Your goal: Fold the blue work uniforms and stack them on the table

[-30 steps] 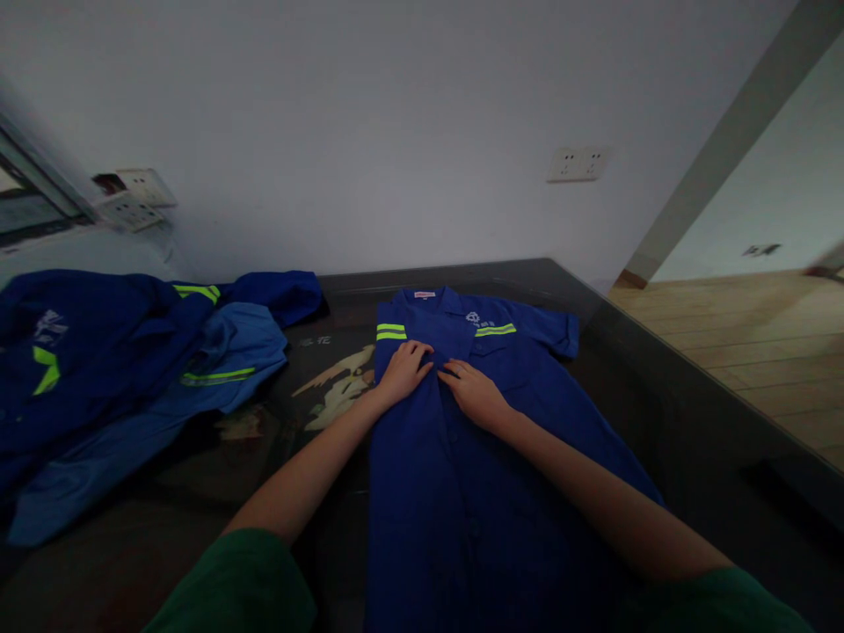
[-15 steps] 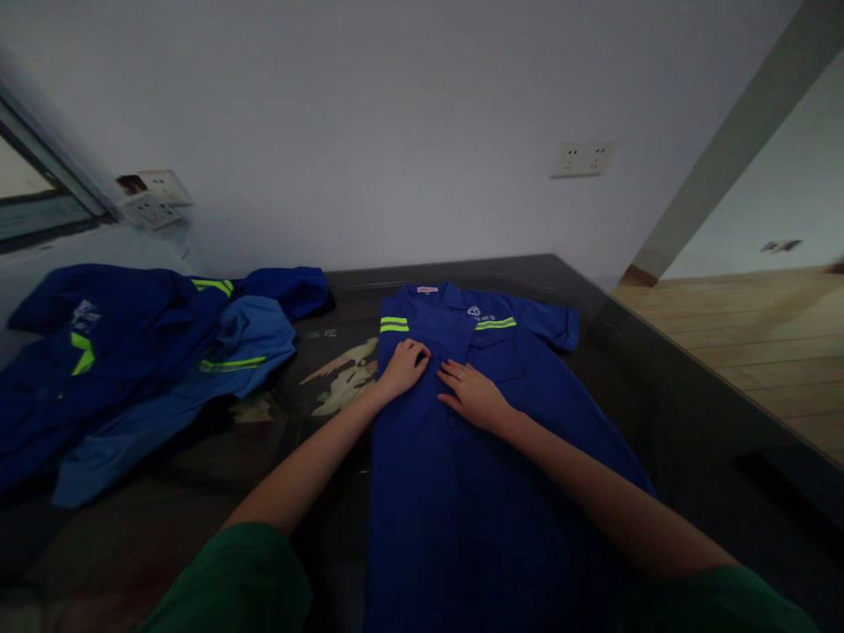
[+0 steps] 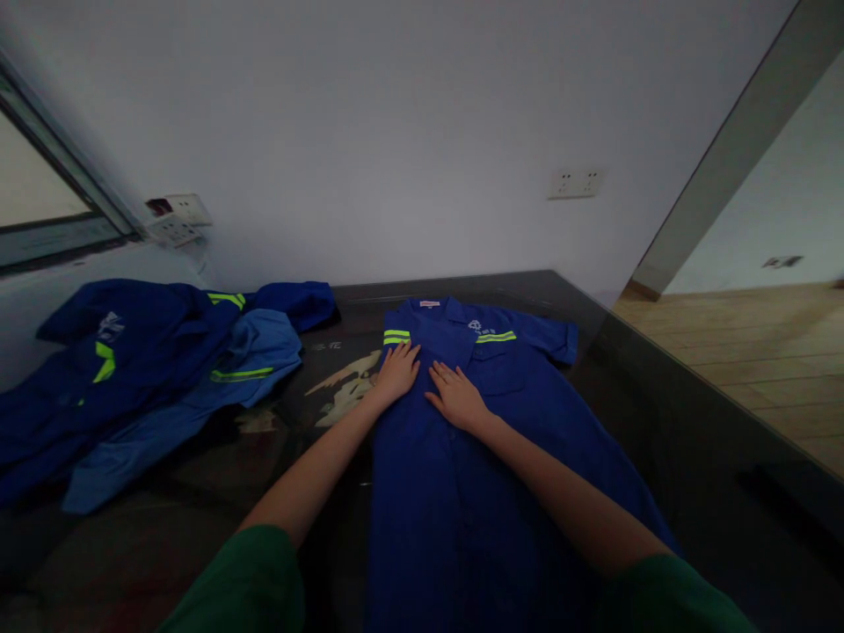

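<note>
A dark blue work shirt [image 3: 422,492] with yellow-green stripes and a white logo lies on the dark table [image 3: 659,396], its collar toward the wall. The left part of the shirt is folded inward over the front, and its right sleeve is spread out. My left hand [image 3: 397,371] rests flat on the folded part, just below the stripe. Beside it, my right hand [image 3: 456,396] lies on the shirt near the front edge, fingers spread. Neither hand holds anything.
A heap of dark blue garments [image 3: 151,343] and a lighter blue garment [image 3: 257,352] lies at the left. Behind the table stands a white wall with sockets [image 3: 575,184]. A dark object [image 3: 801,501] sits at the right edge.
Both hands have flattened and their fingers have straightened on the shirt. My right hand has shifted slightly left. The camera view has tilted a little upward.
</note>
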`<action>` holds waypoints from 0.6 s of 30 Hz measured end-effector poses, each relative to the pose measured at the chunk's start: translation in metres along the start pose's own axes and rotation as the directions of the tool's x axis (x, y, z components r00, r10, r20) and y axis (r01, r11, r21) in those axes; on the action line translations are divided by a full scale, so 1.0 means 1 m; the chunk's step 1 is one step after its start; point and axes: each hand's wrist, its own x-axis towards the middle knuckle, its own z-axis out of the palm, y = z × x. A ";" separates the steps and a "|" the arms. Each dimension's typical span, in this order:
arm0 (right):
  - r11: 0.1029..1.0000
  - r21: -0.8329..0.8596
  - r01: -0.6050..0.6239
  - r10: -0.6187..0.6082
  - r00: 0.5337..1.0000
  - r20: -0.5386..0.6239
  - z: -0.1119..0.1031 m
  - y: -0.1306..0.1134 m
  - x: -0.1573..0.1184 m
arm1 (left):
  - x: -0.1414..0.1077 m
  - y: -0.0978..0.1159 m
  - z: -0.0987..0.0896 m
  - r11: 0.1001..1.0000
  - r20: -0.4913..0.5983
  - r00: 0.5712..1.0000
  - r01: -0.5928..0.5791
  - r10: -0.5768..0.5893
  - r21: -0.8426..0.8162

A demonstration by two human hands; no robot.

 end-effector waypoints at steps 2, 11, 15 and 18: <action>1.000 0.000 -0.010 0.010 1.000 0.006 0.000 0.001 0.000 | 0.021 -0.008 0.002 0.994 0.019 0.996 0.090 -0.091 0.066; 0.998 0.050 -0.026 0.026 1.000 0.010 -0.001 0.003 0.003 | 0.111 -0.047 0.011 0.924 0.068 0.926 0.363 -0.372 0.120; 0.998 0.049 -0.032 0.031 0.999 0.019 -0.003 0.002 0.005 | 0.129 -0.059 0.012 0.905 0.075 0.906 0.405 -0.416 0.129; 0.998 0.051 -0.044 0.043 0.999 0.025 -0.005 0.001 0.006 | 0.137 -0.064 0.009 0.902 0.043 0.907 0.409 -0.418 0.141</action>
